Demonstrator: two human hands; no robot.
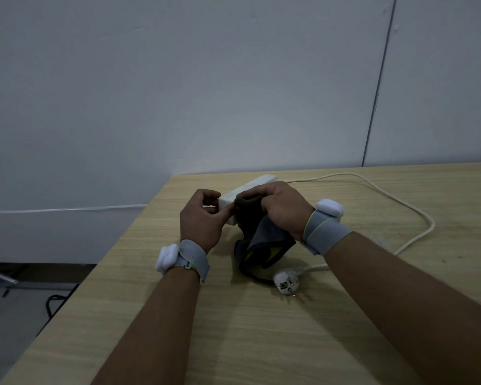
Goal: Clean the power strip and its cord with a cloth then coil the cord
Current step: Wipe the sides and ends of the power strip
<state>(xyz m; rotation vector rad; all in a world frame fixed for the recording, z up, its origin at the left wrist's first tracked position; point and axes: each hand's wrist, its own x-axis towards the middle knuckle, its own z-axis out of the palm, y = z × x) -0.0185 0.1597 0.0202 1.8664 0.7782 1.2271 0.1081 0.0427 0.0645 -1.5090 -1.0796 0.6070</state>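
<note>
A white power strip [257,183] lies on the wooden table [261,329] near its far left corner. My left hand [203,220] grips the strip's near end, fingers curled round it. My right hand [282,208] holds a dark grey cloth [261,240] bunched against the strip's top; the cloth hangs down onto the table and shows a yellow patch. The white cord [400,201] leaves the strip's far end, loops out to the right and comes back to the plug [285,283], which lies loose near the cloth.
The table's left edge [100,262] runs diagonally close to my left arm, with floor and a dark frame [54,301] below it. A grey wall stands right behind the table. Bare tabletop lies in front of the plug and to the right of the cord loop.
</note>
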